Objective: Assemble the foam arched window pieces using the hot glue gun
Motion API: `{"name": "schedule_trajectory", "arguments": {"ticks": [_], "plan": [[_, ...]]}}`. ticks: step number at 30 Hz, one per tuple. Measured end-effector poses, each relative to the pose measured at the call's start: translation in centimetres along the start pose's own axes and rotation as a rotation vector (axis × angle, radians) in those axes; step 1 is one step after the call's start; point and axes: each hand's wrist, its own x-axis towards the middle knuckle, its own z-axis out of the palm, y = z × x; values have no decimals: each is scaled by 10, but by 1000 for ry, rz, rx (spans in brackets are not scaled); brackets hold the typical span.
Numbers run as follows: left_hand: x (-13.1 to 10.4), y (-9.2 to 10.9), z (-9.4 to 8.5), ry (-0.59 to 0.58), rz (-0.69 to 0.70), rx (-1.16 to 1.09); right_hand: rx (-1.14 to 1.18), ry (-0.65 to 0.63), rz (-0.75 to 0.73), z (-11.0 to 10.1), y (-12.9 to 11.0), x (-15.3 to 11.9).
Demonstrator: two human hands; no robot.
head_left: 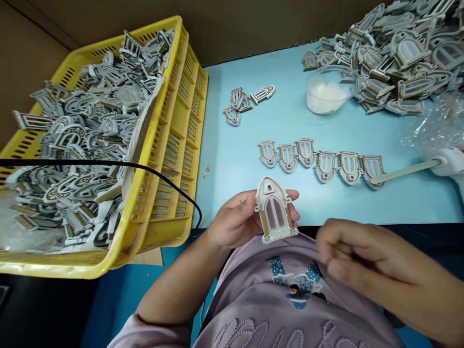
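Note:
My left hand (239,215) is closed around a small white arched toy window frame (278,210) with gold-coloured sides and two clear panes. It holds the piece over the table's front edge, pointed top away from me. To its right, my right hand (348,251) hovers over my shirt with its fingers curled in, slightly blurred; whatever they may pinch is hidden. Beyond the hands, several similar window frames (325,166) lie in a staggered row, pointed ends toward me. A pale glue stick (406,172) juts from a white glue gun (449,162), its tip over the rightmost frame.
A yellow crate (177,111) heaped with such parts stands at left, a black cable (159,174) crossing it. A few loose frames (237,101) lie behind the row. At back right are a clear tub (326,96) of white material, a large pile (395,58) and plastic wrap (435,121).

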Motion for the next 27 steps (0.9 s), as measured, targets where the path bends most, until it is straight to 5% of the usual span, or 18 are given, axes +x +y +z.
{"name": "schedule_trajectory", "arguments": {"ticks": [4, 7, 10, 13, 17, 23, 27], "plan": [[0, -2, 2, 27, 29, 12, -133, -52, 67, 12, -2, 16], [0, -5, 4, 57, 61, 12, -84, -50, -34, 20, 0, 18], [0, -7, 4, 94, 74, 41, 13, 95, -153, 29, 5, 15], [0, -8, 3, 115, 100, 80, 57, 322, -58, 38, 11, 16], [0, -7, 3, 139, 150, 145, -7, 320, 72, 42, 12, 24], [-1, -8, 2, 176, 211, 182, 74, 353, -175, 29, 9, 22], [-1, -8, 2, 178, 225, 191, 340, 298, -294, 27, 12, 17]]}}
